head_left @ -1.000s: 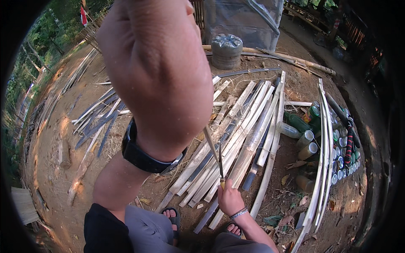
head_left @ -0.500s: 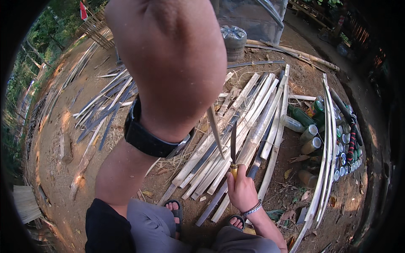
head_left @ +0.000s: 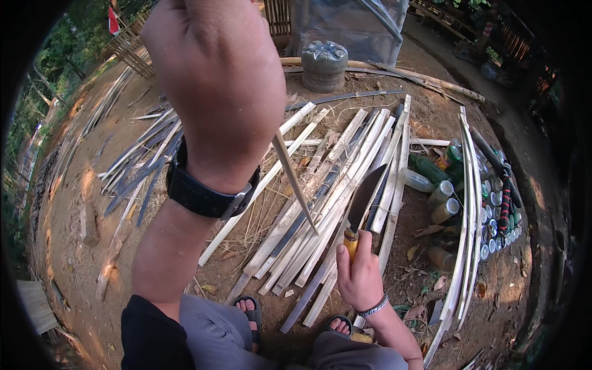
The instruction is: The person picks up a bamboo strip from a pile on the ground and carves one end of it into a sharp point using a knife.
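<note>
My left hand (head_left: 216,86) is raised close to the camera at the upper left, a black watch (head_left: 206,192) on its wrist. It is closed, its fingers mostly hidden. From behind it a thin bamboo strip (head_left: 295,182) slants down, apparently in its grip. Lower right, my right hand (head_left: 359,280) wraps round the yellow wooden handle of a broad-bladed knife (head_left: 365,198), blade pointing up and slightly right, apart from the strip. Beneath both, split bamboo slats (head_left: 348,176) lie in a loose pile on the ground.
More dark and pale slats (head_left: 145,151) lie at the left. Glass bottles (head_left: 441,194) and long curved strips (head_left: 465,228) are on the right. A cut plastic container (head_left: 324,68) stands at the back. My sandalled feet (head_left: 251,311) are just below the pile.
The knife has turned from edge-on to show its broad side and leans right. My left hand and the strip have shifted left. The view has shifted slightly too.
</note>
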Motion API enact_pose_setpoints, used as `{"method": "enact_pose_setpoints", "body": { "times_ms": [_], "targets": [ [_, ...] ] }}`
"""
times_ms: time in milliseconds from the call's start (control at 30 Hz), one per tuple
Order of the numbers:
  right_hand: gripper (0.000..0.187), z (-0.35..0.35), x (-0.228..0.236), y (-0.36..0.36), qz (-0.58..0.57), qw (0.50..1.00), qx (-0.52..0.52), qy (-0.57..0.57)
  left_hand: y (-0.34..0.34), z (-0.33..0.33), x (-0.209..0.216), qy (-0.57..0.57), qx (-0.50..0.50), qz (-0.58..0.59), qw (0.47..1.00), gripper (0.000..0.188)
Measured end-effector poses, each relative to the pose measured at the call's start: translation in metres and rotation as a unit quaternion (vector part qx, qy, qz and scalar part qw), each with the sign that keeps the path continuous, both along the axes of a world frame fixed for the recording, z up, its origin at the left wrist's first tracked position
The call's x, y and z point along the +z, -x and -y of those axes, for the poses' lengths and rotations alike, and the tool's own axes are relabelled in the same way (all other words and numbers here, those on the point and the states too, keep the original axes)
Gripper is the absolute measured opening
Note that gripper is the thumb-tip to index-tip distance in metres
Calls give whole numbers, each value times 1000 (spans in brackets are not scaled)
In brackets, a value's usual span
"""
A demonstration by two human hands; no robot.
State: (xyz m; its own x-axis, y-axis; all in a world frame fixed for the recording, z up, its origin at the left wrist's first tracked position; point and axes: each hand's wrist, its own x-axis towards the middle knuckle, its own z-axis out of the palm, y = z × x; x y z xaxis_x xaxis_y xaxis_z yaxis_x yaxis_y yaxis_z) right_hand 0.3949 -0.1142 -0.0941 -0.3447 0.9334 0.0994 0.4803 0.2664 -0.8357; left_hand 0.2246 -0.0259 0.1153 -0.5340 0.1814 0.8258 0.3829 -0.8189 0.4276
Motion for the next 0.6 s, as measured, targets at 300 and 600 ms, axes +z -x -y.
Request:
{"method": "enact_pose_setpoints", "body": {
  "times_ms": [300,600],
  "targets": [
    [27,19,-118,-4,129,990,39,50,-2,-9,13,-77,-22,-35,996,45],
    [32,8,-62,4,-3,996,-40,-84,-9,1,3,-10,-9,-36,999,46]
  ]
}}
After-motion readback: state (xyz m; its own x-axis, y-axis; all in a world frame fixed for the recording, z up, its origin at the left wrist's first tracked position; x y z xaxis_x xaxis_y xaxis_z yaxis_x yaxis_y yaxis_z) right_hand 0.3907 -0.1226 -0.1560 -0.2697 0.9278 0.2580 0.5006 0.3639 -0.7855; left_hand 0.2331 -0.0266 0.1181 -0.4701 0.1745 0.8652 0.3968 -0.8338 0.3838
